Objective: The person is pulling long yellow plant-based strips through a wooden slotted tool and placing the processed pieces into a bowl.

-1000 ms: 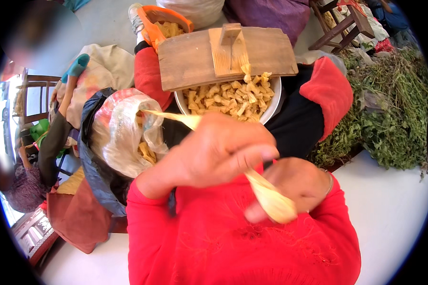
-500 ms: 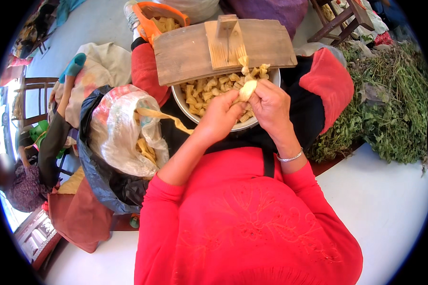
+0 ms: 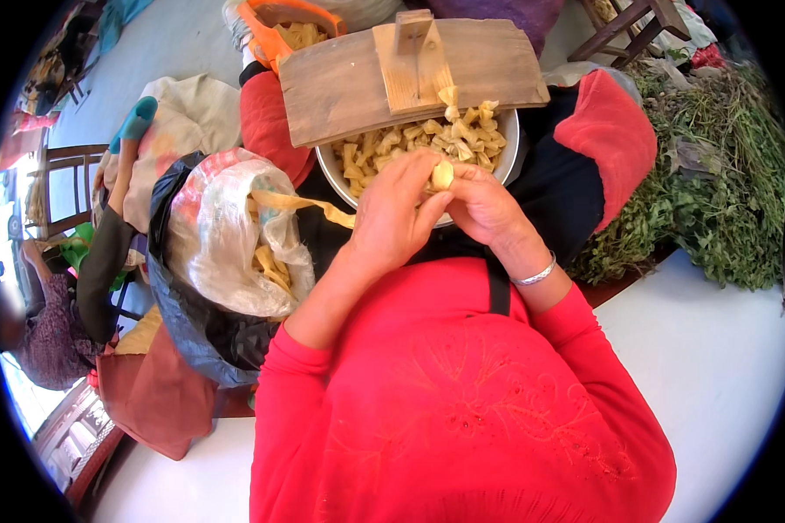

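My left hand (image 3: 391,213) and my right hand (image 3: 487,207) meet over the near side of a metal basin. Between their closed fingers is a pale yellow strip (image 3: 442,176) that looks like tofu skin, its folded end showing. Many knotted yellow pieces (image 3: 379,150) fill the basin (image 3: 513,144). A wooden board (image 3: 331,87) lies across its far side, with a small upright wooden block (image 3: 413,33) on it. One knotted piece (image 3: 449,98) rests at the board's near edge. A long loose strip (image 3: 323,207) runs from a plastic bag toward my left wrist.
To the left, the clear plastic bag (image 3: 227,253) sits inside a black bag (image 3: 170,288) and holds more strips. An orange container (image 3: 275,39) stands beyond. Green plant stems (image 3: 715,200) are heaped at right. Another person (image 3: 52,340) sits at far left, near a wooden chair (image 3: 65,179).
Both hands have come nearer to me, lower over the basin. The strip between them now shows only as a small folded end, and my left fingers cover more of it.
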Motion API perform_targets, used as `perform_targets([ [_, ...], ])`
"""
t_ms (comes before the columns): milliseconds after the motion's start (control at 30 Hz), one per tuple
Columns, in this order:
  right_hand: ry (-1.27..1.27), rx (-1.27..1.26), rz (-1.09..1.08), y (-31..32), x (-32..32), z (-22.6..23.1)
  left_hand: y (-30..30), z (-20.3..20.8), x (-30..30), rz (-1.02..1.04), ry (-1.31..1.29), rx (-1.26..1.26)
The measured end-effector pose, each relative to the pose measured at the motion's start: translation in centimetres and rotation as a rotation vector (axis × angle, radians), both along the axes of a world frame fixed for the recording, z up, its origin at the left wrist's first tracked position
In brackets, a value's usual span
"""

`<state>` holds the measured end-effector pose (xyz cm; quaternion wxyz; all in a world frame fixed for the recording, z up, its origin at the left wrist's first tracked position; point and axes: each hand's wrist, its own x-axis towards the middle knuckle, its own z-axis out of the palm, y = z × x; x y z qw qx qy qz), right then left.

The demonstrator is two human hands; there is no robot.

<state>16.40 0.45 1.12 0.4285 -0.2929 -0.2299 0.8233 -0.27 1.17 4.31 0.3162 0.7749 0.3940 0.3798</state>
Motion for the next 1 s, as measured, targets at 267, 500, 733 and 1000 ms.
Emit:
perform_targets([
  [267, -0.986, 0.724, -0.273, 0.9, -0.9, 2.7, 2.0, -1.9, 1.4, 0.218, -0.067, -0.226],
  [500, -0.676, 0.605, -0.459, 2.3, -0.7, 2.5, -2.5, -1.8, 1.5, 0.161, -0.868, -1.084],
  [733, -0.653, 0.434, -0.387, 3.8, 3.1, 2.3, -1.7, -0.7, -2.2, 0.213, 0.150, -0.029],
  [1000, -0.701, 0.243, 0.397, 6.5, 3.0, 6.5, 2.6, 0.1, -0.8, -0.001, 0.080, -0.156],
])
